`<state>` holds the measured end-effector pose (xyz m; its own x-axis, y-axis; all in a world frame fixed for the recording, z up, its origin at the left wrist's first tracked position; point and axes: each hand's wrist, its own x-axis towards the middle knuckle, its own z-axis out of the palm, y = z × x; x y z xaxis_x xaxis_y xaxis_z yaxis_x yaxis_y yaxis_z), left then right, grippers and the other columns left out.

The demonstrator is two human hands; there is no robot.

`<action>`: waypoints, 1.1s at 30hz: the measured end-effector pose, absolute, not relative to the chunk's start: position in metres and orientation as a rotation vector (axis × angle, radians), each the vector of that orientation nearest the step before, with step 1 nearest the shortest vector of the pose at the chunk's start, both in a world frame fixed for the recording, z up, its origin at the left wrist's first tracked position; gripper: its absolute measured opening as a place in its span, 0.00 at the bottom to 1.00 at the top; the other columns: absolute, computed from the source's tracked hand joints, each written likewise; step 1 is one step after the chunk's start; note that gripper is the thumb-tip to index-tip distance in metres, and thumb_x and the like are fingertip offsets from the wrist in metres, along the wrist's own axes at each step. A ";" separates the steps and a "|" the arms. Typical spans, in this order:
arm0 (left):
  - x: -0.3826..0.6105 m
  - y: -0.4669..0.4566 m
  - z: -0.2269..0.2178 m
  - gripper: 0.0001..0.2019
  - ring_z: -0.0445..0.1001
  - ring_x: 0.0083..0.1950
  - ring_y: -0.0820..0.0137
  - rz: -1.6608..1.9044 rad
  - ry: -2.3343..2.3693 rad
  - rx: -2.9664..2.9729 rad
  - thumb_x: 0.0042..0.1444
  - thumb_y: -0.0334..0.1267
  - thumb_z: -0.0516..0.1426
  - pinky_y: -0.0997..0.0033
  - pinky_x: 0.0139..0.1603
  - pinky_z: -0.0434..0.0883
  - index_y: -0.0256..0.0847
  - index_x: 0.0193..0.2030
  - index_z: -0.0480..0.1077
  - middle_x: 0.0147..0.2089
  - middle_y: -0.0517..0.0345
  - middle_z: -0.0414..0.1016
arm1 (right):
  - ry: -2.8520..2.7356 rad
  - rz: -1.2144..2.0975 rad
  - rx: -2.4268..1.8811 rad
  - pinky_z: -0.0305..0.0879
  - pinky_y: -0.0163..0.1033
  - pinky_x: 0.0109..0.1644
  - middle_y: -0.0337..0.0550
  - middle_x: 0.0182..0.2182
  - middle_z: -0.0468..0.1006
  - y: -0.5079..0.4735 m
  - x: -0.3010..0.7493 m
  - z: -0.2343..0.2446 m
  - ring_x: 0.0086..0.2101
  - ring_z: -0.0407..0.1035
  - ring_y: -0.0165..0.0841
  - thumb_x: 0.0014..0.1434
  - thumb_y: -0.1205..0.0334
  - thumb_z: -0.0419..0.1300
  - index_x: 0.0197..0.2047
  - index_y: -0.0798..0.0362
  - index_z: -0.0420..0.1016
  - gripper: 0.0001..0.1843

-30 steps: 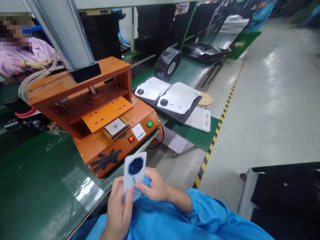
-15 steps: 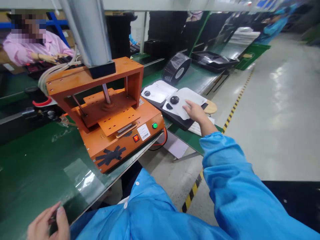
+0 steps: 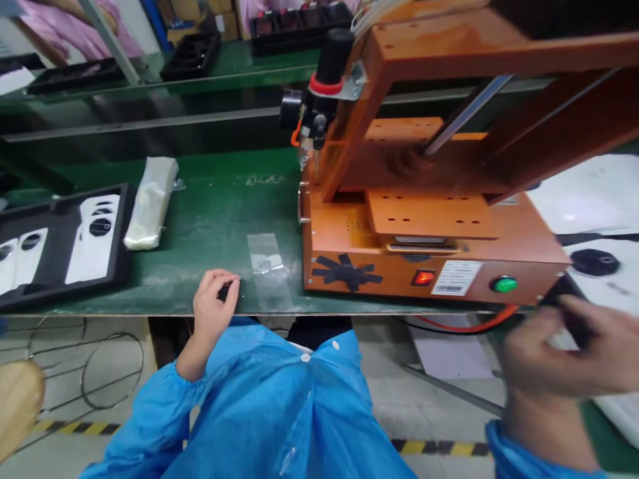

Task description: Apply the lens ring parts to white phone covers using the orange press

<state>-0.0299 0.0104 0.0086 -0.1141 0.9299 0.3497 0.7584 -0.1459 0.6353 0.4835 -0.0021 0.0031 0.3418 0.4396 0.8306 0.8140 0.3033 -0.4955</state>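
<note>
My left hand [image 3: 214, 303] rests by the front edge of the green table, thumb and forefinger pinched together. Something small and dark shows in the pinch, too small to name. To its right, a clear plastic film [image 3: 264, 253] lies flat on the table. My right hand [image 3: 574, 352] is smeared by motion at the right, fingers curled, in front of the orange press [image 3: 389, 266]. A dark patch shows between its thumb and fingers, and I cannot make out whether it is a held thing. Beside that hand lie white phone back covers [image 3: 619, 266] with black round camera areas.
At the left, a black tray [image 3: 127, 266] holds several white phone back covers [image 3: 94, 246]. A pale wrapped bundle [image 3: 152, 203] lies beside it. The press has a black regulator [image 3: 319, 100] on its left side. A round wooden stool [image 3: 20, 406] stands lower left.
The view has swung left, bringing the black tray in. My right hand has left the white cover it was touching and curled, now nearer the press's right corner. My left hand stays pinched.
</note>
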 end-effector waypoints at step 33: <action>-0.004 -0.007 0.028 0.22 0.82 0.31 0.70 1.278 1.484 0.861 0.63 0.58 0.65 0.73 0.28 0.80 0.39 0.47 0.80 0.34 0.57 0.80 | -2.309 0.911 -0.451 0.82 0.53 0.55 0.53 0.56 0.86 -0.034 0.233 0.039 0.54 0.83 0.44 0.73 0.32 0.58 0.62 0.54 0.80 0.34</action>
<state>-0.0045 -0.0065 0.0283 -0.2892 0.9328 -0.2150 -0.0743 0.2021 0.9765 0.2333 -0.0337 0.0389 -0.7567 0.5064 0.4135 0.0876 0.7053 -0.7034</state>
